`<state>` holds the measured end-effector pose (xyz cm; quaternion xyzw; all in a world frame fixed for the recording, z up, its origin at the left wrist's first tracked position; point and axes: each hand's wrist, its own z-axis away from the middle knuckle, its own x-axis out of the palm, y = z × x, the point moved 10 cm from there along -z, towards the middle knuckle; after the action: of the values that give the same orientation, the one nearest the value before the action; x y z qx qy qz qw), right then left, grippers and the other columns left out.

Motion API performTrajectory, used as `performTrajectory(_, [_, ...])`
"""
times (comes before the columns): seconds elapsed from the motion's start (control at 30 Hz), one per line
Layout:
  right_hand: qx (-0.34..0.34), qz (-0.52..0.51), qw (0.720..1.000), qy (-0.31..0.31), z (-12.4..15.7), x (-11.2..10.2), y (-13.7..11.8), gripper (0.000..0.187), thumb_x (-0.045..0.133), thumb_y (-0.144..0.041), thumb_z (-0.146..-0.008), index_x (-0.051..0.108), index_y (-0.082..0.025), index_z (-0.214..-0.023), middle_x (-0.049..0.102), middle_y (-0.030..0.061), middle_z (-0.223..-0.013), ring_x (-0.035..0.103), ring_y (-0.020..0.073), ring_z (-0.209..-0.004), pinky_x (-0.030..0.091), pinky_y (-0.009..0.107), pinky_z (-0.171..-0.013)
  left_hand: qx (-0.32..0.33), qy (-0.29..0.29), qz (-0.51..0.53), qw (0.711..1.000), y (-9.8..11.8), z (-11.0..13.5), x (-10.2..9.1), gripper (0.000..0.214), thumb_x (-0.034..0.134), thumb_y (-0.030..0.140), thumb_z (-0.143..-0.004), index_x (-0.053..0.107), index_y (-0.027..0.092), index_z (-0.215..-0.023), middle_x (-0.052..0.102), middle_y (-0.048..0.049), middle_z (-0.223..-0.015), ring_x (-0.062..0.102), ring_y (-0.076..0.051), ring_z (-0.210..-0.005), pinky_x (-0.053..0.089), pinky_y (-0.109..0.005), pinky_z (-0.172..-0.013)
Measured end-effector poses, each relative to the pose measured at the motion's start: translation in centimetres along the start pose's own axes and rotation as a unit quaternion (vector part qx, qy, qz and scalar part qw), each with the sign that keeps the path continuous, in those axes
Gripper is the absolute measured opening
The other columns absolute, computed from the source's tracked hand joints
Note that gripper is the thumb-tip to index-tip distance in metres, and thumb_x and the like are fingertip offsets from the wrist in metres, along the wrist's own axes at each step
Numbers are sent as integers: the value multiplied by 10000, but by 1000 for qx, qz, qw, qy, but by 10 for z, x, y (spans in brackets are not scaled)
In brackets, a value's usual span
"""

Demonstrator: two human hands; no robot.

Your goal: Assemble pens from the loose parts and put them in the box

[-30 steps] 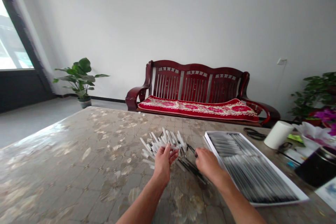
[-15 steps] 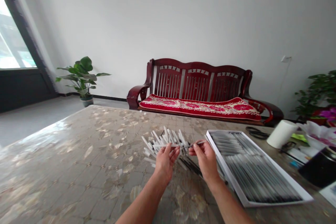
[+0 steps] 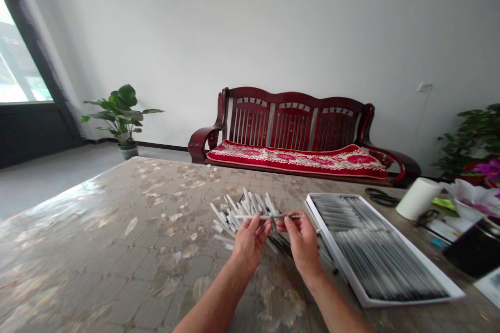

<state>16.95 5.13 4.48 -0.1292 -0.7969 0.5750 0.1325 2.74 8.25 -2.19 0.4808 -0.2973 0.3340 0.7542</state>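
Between the fingertips of my left hand (image 3: 249, 242) is a slim whitish pen barrel (image 3: 245, 217), lying nearly level. My right hand (image 3: 301, 242) pinches a thin dark pen refill (image 3: 278, 217), in line with the barrel. Their ends meet between the two hands; how far one sits inside the other is too small to tell. Just behind the hands lies a loose heap of whitish pen barrels (image 3: 247, 199). Dark thin pieces (image 3: 278, 244) lie under and beside my right hand, partly hidden by it.
To the right, a shallow white box (image 3: 336, 256) holds rows of pens (image 3: 386, 252). Beyond it are black scissors (image 3: 380, 196), a white roll (image 3: 417, 199) and a black container (image 3: 474, 250). The patterned tabletop (image 3: 128, 250) stretches left. A red wooden bench (image 3: 295, 114) stands behind.
My hands have come closer together, bringing the refill up to the barrel, where a gap showed before. My right hand has shifted slightly left and its fingers have turned.
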Motion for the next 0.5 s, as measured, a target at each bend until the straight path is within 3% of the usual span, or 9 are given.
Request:
performTrajectory(0.1, [5,53,997,-47,-6,7,8,222,595,-375,-796,557,-200,-927,689,40,-854,667,190,-744,553,321,-706,-17,-24,4,1000,-3,2,6,124,592,120,-868,604,117,-745,701,-73,-712,688,-121,-604,586,-195,-597])
performTrajectory(0.2, [-10,210,976,-47,-21,-5,15,233,542,-214,-780,582,-189,-1008,689,51,-932,659,181,-788,518,312,-762,-10,5,31,999,3,0,1,129,582,114,-874,617,117,-750,706,-65,-724,693,-113,-621,579,-178,-597])
performTrajectory(0.33, [-1,436,897,-79,-39,-13,29,275,527,-103,-757,635,-183,-997,681,65,-992,642,184,-916,464,280,-827,5,28,50,998,12,-5,-5,126,584,118,-875,615,122,-753,714,-65,-741,696,-102,-635,573,-163,-606])
performTrajectory(0.5, [14,542,831,-123,-44,-2,40,221,574,-170,-797,655,-211,-998,682,38,-1005,639,163,-926,429,232,-771,6,6,28,1000,9,-5,-1,76,627,131,-851,614,116,-777,717,-73,-730,696,-115,-621,586,-183,-593])
